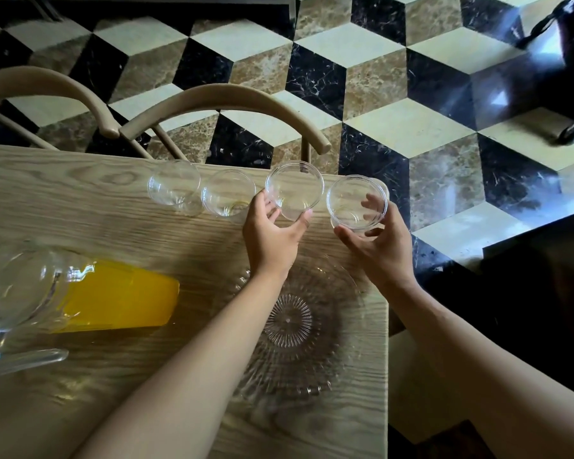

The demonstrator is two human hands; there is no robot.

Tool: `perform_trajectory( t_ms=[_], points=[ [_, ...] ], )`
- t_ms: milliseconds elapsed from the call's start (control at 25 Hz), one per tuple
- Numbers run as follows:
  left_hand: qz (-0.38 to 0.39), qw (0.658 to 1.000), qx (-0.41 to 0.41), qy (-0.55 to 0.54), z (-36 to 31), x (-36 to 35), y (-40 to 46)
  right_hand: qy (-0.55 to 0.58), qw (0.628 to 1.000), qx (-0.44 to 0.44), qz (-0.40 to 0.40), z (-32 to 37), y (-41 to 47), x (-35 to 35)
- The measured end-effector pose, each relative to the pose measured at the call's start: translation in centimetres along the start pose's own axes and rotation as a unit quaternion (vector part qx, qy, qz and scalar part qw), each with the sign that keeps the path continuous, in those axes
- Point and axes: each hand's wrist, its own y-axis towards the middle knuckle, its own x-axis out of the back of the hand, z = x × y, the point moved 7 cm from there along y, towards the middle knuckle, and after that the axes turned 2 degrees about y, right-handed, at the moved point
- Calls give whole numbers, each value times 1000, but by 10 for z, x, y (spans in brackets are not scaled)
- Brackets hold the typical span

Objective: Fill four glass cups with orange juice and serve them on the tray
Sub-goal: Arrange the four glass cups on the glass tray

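Several empty glass cups stand in a row along the far edge of the wooden table. My left hand grips the third cup from the left, thumb and fingers round its sides. My right hand holds the rightmost cup at the table's corner, fingers curled round it. The two cups on the left stand free. A clear glass tray with a ribbed centre lies under my forearms. A glass pitcher of orange juice stands at the left.
Two curved wooden chair backs stand just beyond the far table edge. The table's right edge runs close to the rightmost cup. Beyond it lies a patterned marble floor, with a dark object at top right.
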Motion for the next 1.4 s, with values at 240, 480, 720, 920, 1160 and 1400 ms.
perform_trajectory(
  t_ms=[240,480,720,920,1160,1400],
  points=[
    [26,998,-45,26,-15,34,-36,-16,998,38,-42,23,-30,13],
    [58,998,-22,-9,-8,65,-74,-41,996,55,-49,41,-72,12],
    [61,998,-15,14,11,100,-89,-55,998,34,-10,32,-115,-2],
    [85,994,-24,58,22,113,-98,-63,998,4,14,22,-139,-11],
    [119,992,-11,49,43,113,-98,-56,998,-27,25,13,-140,-17],
    [119,991,19,58,52,108,-99,-60,997,-37,31,9,-145,-19]
  ],
)
